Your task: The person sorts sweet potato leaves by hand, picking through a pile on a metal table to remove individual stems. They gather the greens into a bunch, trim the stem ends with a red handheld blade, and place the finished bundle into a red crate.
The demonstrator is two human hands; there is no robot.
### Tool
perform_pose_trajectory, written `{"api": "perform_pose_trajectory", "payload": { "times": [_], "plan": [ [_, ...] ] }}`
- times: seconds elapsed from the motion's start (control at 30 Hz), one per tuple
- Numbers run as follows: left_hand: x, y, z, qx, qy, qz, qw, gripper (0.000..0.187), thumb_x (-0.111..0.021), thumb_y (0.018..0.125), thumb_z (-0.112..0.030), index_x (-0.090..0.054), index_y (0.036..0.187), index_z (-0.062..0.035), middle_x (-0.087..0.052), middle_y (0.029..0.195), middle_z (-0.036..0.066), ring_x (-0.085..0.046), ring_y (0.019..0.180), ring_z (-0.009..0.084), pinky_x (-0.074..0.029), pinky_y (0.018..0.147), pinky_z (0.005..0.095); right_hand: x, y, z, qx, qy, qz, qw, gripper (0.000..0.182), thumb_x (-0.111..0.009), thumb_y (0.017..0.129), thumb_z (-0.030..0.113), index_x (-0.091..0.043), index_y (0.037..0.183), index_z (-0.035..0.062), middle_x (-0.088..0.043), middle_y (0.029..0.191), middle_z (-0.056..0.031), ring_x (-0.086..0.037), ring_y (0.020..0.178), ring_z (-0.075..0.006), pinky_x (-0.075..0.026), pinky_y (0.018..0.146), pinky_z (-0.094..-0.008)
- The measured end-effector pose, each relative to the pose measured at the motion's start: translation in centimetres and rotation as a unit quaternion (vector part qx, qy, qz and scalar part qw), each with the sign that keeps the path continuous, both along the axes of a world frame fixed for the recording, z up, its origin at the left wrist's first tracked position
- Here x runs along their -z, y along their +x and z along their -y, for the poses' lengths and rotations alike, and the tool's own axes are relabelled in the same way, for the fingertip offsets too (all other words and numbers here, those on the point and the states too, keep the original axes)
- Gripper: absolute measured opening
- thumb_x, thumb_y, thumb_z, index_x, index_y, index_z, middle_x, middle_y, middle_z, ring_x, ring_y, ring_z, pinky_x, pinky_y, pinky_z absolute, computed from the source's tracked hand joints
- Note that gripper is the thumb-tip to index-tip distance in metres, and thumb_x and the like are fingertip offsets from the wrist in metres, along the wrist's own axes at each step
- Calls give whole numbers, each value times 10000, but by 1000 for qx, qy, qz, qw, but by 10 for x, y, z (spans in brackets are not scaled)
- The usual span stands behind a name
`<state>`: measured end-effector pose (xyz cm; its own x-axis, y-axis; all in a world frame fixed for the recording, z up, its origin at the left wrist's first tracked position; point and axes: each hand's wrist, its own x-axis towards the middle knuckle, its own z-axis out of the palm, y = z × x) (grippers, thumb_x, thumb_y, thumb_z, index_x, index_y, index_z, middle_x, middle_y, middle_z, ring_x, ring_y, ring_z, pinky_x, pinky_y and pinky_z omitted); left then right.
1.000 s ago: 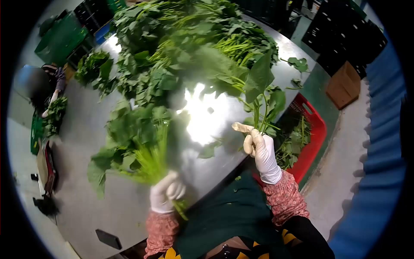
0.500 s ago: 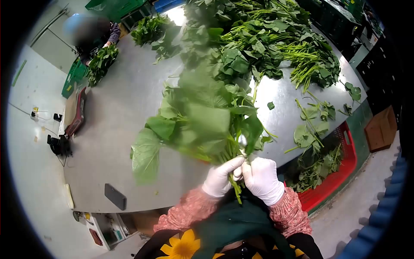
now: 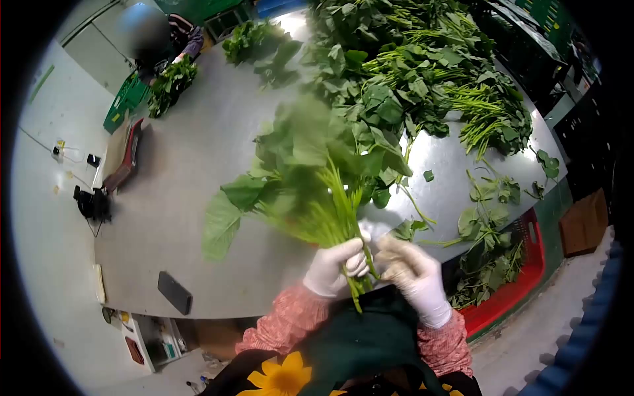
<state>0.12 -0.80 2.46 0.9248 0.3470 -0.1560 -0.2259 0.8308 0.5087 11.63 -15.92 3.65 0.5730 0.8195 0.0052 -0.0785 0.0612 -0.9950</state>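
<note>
A bunch of leafy green stems (image 3: 340, 204) is gripped near its lower ends by my left hand (image 3: 335, 267), in a white glove. Its leaves fan out over the table, partly blurred, and the cut ends poke out below the fist. Just right of these ends is my right hand (image 3: 415, 277), also gloved, with its fingers curled together and smeared by motion. Whether anything sits between those fingers is hidden. A pale, shiny patch lies between the two hands, too blurred to name.
A large heap of greens (image 3: 409, 79) covers the far right of the metal table (image 3: 172, 198). Below its right edge stands a red crate (image 3: 535, 264) with loose greens. A phone (image 3: 175, 292) lies front left. Across the table a person (image 3: 162, 49) handles greens beside a green crate (image 3: 122, 102).
My right hand has moved away from my left hand, to the right and slightly down. The bunch has turned so that more stems show. The whole view has shifted slightly.
</note>
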Motion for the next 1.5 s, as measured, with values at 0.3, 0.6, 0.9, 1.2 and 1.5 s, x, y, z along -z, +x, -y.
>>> {"api": "perform_pose_trajectory", "payload": {
  "times": [0.3,0.6,0.9,1.2,1.5],
  "plan": [
    [11,-10,1,-3,49,-18,999,230,-601,967,-143,-584,1139,8,-506,632,10,-466,562,110,-367,542,253,-20,-11,-8,129,28,331,935,218,-752,806,-25,-706,1014,20,-684,829,-81,-623,698,-165,-496,658,-255],
    [3,-9,3,-21,78,-91,992,275,-641,935,-102,-606,1186,3,-634,963,54,-581,885,145,-470,784,276,-29,-3,-24,71,26,459,885,319,-743,771,-9,-694,1082,40,-615,747,-99,-576,578,-260,-473,541,-339],
    [0,-4,2,-28,114,-104,988,283,-569,973,-149,-601,1192,28,-627,1236,121,-600,1144,250,-459,1013,391,-8,-18,-16,21,-31,517,855,239,-726,803,109,-685,1030,51,-579,718,-71,-575,601,-264,-469,556,-383],
    [-5,-30,-31,-164,147,-24,975,196,-511,1012,-125,-570,1181,-44,-556,729,42,-354,484,88,-319,496,256,62,11,-32,-43,-110,642,758,522,-699,830,343,-577,1281,110,-526,1338,-140,-490,1223,-314,-345,1041,-531],
    [2,-38,-35,-148,127,-21,981,170,-457,1037,-139,-567,1122,-39,-402,586,-7,-310,449,82,-259,460,246,88,166,42,104,-377,626,674,587,-549,902,507,-490,1441,284,-332,1572,-153,-240,1468,-391,-43,1147,-679]
  ]
}}
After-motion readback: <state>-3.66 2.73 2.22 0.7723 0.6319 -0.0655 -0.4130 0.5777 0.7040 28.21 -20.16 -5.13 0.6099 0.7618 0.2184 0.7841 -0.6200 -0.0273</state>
